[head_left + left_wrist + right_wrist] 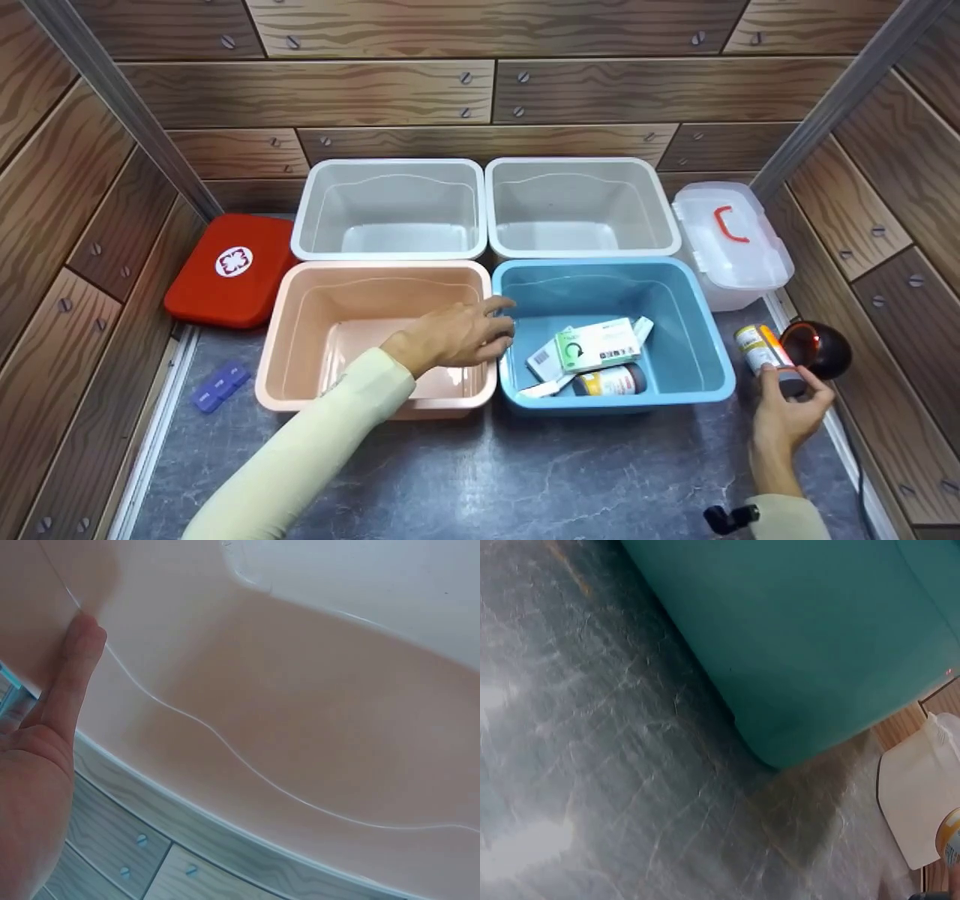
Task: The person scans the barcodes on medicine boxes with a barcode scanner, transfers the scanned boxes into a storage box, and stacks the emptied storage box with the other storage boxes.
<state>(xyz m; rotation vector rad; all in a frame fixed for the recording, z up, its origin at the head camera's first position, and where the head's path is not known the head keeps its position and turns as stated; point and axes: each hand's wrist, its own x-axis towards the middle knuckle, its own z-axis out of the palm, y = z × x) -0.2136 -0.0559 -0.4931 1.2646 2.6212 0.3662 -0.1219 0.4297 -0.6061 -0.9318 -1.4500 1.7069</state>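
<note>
At the right, my right hand grips a pill bottle with a yellow, orange and white label, its dark end toward the palm. Only the end of that bottle shows at the right wrist view's edge. My left hand hangs loosely over the adjoining rims of the peach bin and the blue bin, fingers slightly bent. In the left wrist view, one finger reaches along the peach bin's inner wall. Inside the blue bin lie white-and-green boxes and another labelled bottle.
Two grey bins stand behind. A red case and purple pill organizer are at left. At right are a clear box with a red handle and a dark round cup-shaped object, beside a cord.
</note>
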